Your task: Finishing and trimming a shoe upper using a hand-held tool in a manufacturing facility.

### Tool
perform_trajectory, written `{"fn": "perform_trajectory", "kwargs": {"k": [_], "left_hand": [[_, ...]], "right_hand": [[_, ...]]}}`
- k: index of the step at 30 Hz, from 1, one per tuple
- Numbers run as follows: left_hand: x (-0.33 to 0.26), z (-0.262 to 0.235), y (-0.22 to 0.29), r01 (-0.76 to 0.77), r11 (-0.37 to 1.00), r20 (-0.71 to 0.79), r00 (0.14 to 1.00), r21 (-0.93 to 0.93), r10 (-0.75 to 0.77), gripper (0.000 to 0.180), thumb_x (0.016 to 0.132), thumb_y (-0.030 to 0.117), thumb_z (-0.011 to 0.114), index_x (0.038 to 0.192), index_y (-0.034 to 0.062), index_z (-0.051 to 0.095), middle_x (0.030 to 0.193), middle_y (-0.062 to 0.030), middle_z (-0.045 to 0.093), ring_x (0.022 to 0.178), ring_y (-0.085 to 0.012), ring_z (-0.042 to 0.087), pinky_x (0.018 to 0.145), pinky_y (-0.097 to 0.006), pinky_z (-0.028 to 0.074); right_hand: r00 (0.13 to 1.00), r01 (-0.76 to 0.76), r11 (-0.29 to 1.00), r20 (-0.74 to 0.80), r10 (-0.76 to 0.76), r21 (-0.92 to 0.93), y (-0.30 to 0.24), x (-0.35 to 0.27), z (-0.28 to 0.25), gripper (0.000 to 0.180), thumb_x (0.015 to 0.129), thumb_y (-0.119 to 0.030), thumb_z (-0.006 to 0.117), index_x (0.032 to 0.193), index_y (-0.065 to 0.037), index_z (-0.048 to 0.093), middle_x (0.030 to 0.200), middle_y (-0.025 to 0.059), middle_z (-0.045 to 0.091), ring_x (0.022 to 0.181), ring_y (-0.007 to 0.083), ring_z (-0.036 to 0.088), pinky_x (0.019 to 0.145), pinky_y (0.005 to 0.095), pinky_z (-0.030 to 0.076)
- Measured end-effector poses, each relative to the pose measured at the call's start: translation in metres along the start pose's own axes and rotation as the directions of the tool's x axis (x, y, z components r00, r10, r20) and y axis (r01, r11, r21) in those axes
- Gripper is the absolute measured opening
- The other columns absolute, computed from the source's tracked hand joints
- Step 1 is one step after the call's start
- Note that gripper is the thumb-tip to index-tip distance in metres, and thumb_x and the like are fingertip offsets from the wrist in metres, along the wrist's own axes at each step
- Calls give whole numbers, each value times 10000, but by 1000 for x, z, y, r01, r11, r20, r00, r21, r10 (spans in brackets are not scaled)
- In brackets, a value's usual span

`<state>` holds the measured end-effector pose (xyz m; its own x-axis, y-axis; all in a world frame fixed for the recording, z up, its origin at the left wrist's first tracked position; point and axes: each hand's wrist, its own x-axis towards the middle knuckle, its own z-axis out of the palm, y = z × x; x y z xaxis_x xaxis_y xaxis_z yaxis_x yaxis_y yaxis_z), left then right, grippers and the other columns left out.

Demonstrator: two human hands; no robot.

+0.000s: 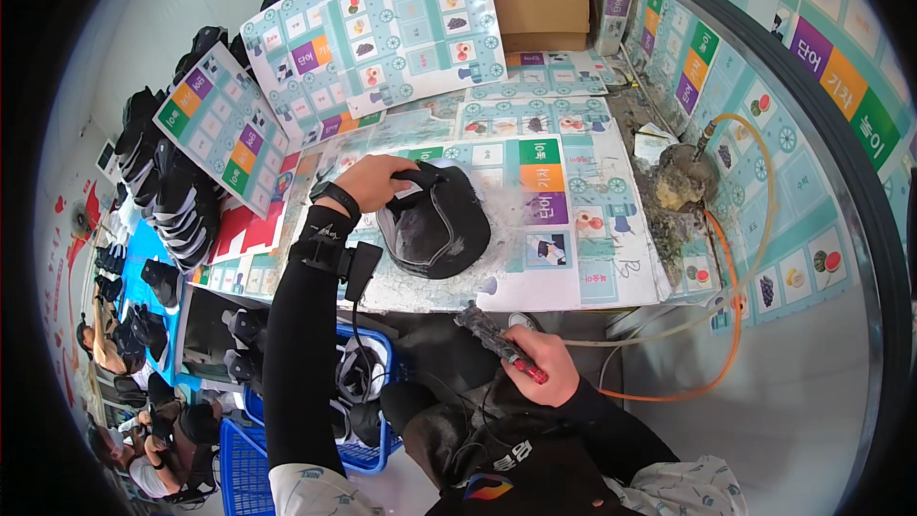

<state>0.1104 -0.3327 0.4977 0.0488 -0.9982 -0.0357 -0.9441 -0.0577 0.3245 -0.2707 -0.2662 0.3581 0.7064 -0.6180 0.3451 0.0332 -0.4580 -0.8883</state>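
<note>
A black cap (457,220) lies tilted on the printed sheet covering the worktable, its hollow inside partly turned toward me. My left hand (371,182) pinches the cap's upper left edge, fingers closed over the rim. Below the table's front edge, my right hand (544,370) is wrapped round a stick-shaped tool (492,333) crusted with grey residue, red near the grip. The tool points up and left, apart from the cap. Its exact kind I cannot make out.
Printed boards (420,33) lean at the back, before a cardboard box (543,14). A residue-caked pot (686,177) with an orange hose (731,325) stands right. Stacked black caps (177,191) are at left. Blue baskets (368,454) stand below; other people sit at far left.
</note>
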Motion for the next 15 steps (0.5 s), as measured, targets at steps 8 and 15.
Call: {"fn": "perform_trajectory", "kwargs": {"k": [8, 15], "left_hand": [[0, 3, -5, -6, 1000, -24, 1000, 17, 6, 266, 980, 120, 706, 1241, 72, 724, 1031, -174, 769, 917, -343, 728, 843, -400, 552], [-2, 0, 1, 19, 1000, -15, 1000, 10, -19, 284, 978, 126, 712, 1258, 79, 725, 1039, -178, 771, 924, -344, 734, 854, -400, 556]], "right_hand": [[982, -56, 998, -182, 50, -28, -2, -2, 0, 221, 833, -7, 720, 1012, -9, 589, 792, 208, 598, 689, 425, 610, 629, 391, 477], [995, -64, 998, -78, 62, -20, 5, -4, 9, 296, 817, -54, 704, 1096, -19, 611, 849, 240, 641, 798, 478, 645, 675, 474, 505]]}}
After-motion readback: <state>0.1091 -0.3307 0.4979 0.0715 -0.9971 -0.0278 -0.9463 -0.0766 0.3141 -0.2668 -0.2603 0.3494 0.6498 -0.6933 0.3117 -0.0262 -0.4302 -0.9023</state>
